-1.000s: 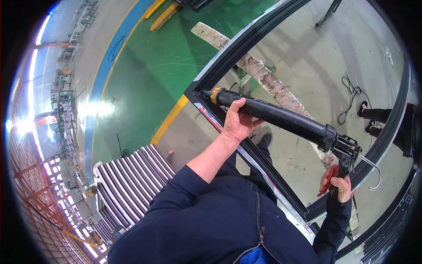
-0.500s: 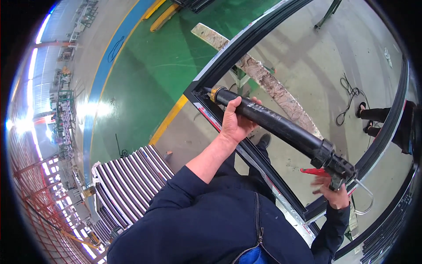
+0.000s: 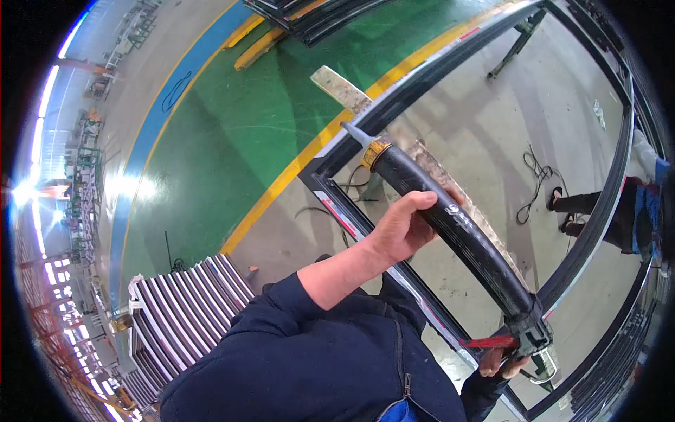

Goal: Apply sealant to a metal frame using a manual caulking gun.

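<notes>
Grip, left: the left hand (image 3: 402, 231) is closed around the mid-barrel of a black caulking gun (image 3: 464, 243), thumb laid over the upper side, palm and remaining fingers beneath and partly hidden.

Grip, right: the right hand (image 3: 500, 361), lower right of centre, is wrapped about the gun's rear handle, fingers just below a red lever (image 3: 489, 342); how far the lever is squeezed cannot be told.

Caulking gun: one, centre to lower right of the picture. Long axis a straight diagonal, upper left to lower right. Pale tapered nozzle (image 3: 358, 133) at the upper-left end, tip pointing to the upper left; yellow collar (image 3: 374, 152) at its base. Bent metal rod (image 3: 554, 371) at the lower-right end.

Frame: dark rectangular frame (image 3: 439, 304), seen beneath the gun, one corner left of the nozzle. The nozzle overlaps its upper-left bar in view; contact cannot be judged.

Surroundings: speckled board (image 3: 342, 87), running diagonally under the frame; black cable (image 3: 536, 184) on the floor, right; striped stack of profiles (image 3: 193, 309), lower left.
</notes>
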The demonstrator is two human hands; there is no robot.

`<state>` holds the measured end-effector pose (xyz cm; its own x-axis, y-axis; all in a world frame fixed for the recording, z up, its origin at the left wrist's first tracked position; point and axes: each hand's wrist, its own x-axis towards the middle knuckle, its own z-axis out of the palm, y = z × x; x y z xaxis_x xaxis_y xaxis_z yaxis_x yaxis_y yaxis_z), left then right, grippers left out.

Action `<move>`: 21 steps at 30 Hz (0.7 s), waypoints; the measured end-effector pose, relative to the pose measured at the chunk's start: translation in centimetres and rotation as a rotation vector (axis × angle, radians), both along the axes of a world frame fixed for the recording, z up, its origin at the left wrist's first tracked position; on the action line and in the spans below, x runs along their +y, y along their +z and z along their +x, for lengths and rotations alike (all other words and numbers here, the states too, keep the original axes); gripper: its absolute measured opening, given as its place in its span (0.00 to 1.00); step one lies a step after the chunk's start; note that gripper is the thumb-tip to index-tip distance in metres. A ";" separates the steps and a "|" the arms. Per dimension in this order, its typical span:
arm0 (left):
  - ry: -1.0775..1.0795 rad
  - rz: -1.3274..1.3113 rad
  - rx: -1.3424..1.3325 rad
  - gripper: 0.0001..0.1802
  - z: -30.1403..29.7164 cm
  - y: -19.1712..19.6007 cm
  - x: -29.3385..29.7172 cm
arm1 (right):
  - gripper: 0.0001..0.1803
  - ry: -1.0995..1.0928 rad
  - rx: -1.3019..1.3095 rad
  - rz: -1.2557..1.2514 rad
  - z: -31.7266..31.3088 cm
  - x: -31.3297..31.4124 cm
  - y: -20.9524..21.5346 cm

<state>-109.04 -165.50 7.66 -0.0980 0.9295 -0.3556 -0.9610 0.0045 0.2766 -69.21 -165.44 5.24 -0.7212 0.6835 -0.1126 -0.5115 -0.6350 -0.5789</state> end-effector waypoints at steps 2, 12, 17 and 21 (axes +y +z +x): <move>0.023 0.081 0.021 0.20 -1.9 2.2 -1.0 | 0.41 0.124 0.035 0.093 -2.6 -0.9 0.4; 0.375 0.057 0.130 0.21 -25.9 6.2 -20.7 | 0.21 0.335 -0.911 0.375 -28.9 -10.0 7.8; 0.569 0.050 0.130 0.25 -39.3 5.7 -32.4 | 0.12 0.519 -0.769 0.586 -45.4 -16.0 7.9; 0.549 0.065 0.204 0.23 -48.7 7.5 -37.0 | 0.11 0.697 -0.817 0.373 -55.7 -18.4 9.0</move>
